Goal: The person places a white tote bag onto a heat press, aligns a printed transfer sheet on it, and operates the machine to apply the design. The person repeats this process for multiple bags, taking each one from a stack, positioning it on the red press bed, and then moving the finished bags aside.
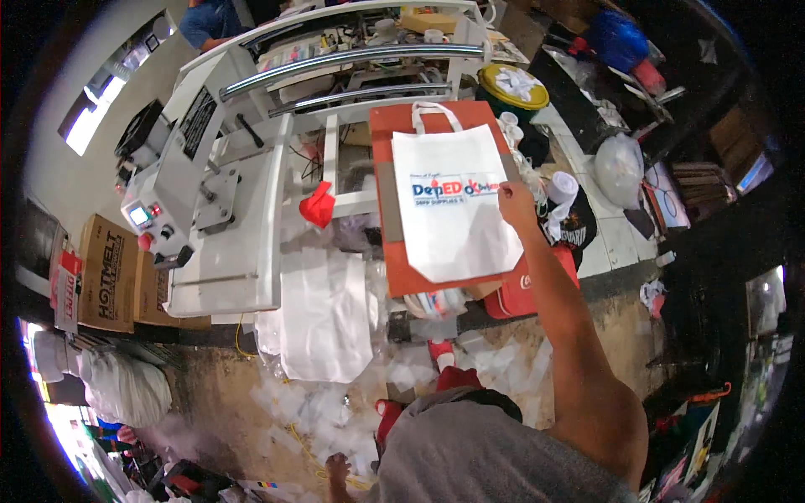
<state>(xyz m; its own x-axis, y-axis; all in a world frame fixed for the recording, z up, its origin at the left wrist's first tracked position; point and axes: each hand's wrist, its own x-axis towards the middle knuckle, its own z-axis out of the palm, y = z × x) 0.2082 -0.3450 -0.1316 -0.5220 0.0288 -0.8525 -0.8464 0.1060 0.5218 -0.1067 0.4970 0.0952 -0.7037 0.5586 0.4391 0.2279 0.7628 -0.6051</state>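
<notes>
A white tote bag [449,239] with a blue and red print lies flat on the reddish-brown press bed [387,251]. Its handle [432,109] loops over the far end. My right hand [516,204] reaches across from the right, fingers pinched together at the right end of the print. Whatever thin thing may be between those fingers is too small to make out. Low in the picture, my left hand [338,467] hangs beside my body, fingers loosely bent, with nothing visible in it. A white heat press [226,251] stands left of the bed.
Blank white bags [323,314] are stacked below the press. A red cloth [317,205] hangs on its frame. Right of the bed are a yellow-lidded bin [511,88], a white roll [562,189] and a red box [511,298]. Clear film scraps [319,419] litter the floor.
</notes>
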